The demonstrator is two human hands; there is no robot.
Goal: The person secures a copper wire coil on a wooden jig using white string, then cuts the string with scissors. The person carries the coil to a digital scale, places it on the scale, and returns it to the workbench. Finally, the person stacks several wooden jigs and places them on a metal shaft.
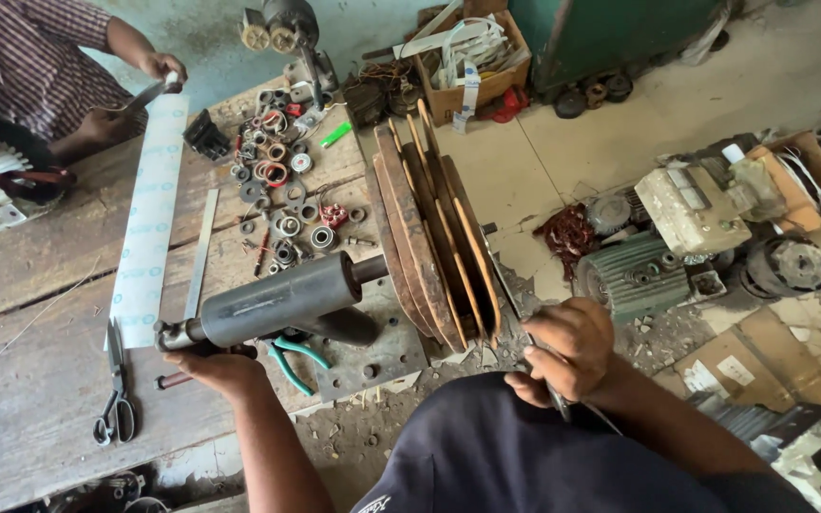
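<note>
left hand wrapped round the crank handle at the end of the grey winder shaft, bolted to the desk | right hand fingers closed on a thin wire just beside the wooden former discs | scissors, green pliers nearby

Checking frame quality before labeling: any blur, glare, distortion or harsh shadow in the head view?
Head view: wide-angle distortion bends the wooden bench edges and floor toward the corners; light is soft and even, with no hard shadows; mild sheen on the grey metal cylinder, no blown glare; left hand and right hand are fairly sharp; the other person's hand is slightly soft.
</note>
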